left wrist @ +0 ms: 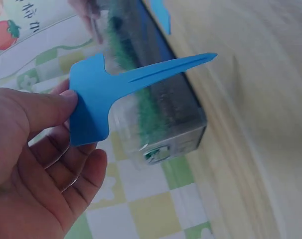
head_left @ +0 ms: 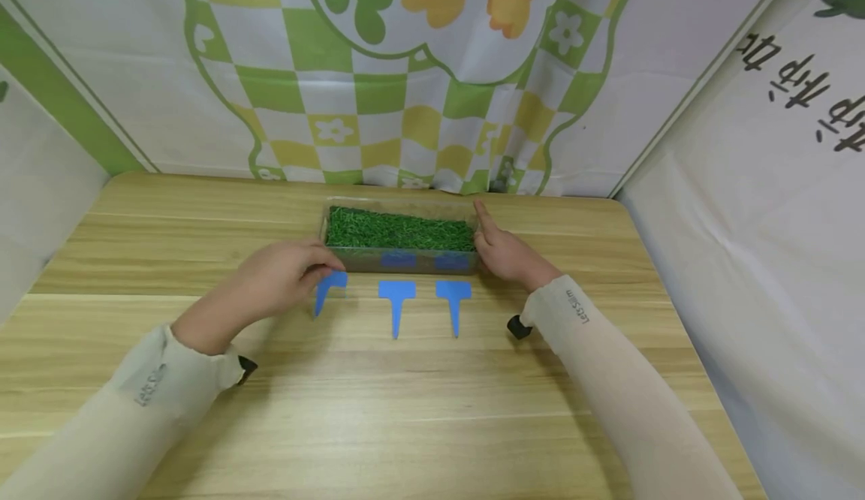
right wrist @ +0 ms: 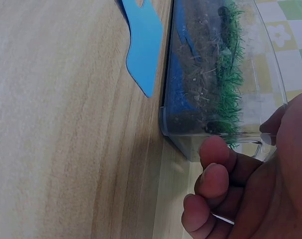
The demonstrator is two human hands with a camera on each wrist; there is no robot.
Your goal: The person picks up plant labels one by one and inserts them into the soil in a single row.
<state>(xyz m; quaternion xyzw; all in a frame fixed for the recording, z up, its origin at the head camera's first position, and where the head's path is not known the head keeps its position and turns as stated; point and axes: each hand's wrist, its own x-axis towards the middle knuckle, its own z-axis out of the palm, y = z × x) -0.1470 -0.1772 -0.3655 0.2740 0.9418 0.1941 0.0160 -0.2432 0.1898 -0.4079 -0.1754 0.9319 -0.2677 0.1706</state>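
Observation:
My left hand [head_left: 287, 278] pinches the flat head of a blue T-shaped plant label [left wrist: 93, 99] between thumb and fingers. In the left wrist view its pointed stem [left wrist: 176, 66] extends to the right. This label is just off the front left corner of a clear plastic box [head_left: 432, 262] with soil and green grass [head_left: 399, 230] in it. My right hand [head_left: 507, 252] holds the box by its right end, several fingertips [right wrist: 213, 180] curled against the outside and one digit at the rim. Two more blue labels [head_left: 396, 305] [head_left: 454, 305] lie in front of the box, stems toward me.
The wooden table [head_left: 432, 410] reaches back to a green and yellow checked curtain [head_left: 324, 102] close behind the box. White fabric walls [head_left: 736, 260] stand on both sides. A small sticker [left wrist: 157, 154] is on the box's left end.

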